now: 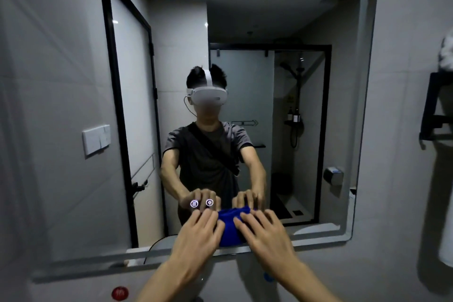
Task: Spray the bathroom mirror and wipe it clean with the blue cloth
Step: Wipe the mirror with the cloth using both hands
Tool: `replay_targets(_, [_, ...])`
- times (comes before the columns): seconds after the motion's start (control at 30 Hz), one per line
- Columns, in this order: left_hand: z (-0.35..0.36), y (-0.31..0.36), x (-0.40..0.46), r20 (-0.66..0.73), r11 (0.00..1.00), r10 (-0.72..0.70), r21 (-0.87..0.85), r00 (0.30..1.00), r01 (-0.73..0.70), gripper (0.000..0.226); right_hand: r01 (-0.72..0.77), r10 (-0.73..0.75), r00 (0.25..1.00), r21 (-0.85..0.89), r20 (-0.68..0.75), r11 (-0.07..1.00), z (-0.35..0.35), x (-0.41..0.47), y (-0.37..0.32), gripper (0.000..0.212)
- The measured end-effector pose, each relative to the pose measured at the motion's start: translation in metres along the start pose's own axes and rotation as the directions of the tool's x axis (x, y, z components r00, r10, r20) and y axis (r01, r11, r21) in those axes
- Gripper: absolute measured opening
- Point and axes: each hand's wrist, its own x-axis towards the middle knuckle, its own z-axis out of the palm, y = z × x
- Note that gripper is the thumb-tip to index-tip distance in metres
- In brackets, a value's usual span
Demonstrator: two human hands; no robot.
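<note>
The bathroom mirror fills the wall ahead and reflects a person with both arms stretched forward. A blue cloth is bunched flat against the lower middle of the glass. My left hand presses on the cloth's left side, fingers spread and pointing up. On the cloth's right side lies my right hand, held the same way. Both hands hold the cloth to the mirror. Two small lit touch icons glow in the glass just above my left fingers. No spray bottle is in view.
A white switch plate is on the left wall. A dark towel rack with white towels hangs on the right wall. A red round object and a small blue object sit below the mirror's lower edge.
</note>
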Motion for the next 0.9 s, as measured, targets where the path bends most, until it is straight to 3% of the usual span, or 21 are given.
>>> replay_targets(0.27, [0.042, 0.033, -0.049, 0.03, 1.0, -0.016, -0.016, 0.999, 0.017, 0.025, -0.006, -0.001, 0.998, 0.108, 0.068, 0.994, 0.022, -0.036, -0.03, 0.012])
replay_targets(0.43, [0.042, 0.03, -0.053, 0.036, 0.999, 0.02, -0.03, 0.999, -0.019, 0.017, 0.016, -0.027, 0.993, 0.095, 0.115, 0.995, 0.028, -0.042, -0.027, 0.014])
replay_targets(0.6, [0.019, 0.003, -0.022, -0.119, 0.999, 0.033, -0.013, 0.992, -0.035, 0.019, -0.061, 0.062, 0.998, 0.032, -0.016, 0.998, 0.017, -0.015, -0.014, 0.022])
replay_targets(0.73, [-0.017, -0.04, 0.024, -0.127, 0.998, 0.067, 0.017, 0.99, -0.066, 0.021, -0.072, 0.072, 0.996, 0.008, -0.056, 0.997, -0.012, 0.034, 0.013, 0.04])
replay_targets(0.9, [-0.058, -0.093, 0.078, -0.145, 0.998, 0.007, 0.064, 0.989, 0.002, 0.035, -0.061, 0.053, 0.991, -0.06, -0.125, 0.996, -0.049, 0.112, 0.056, 0.044])
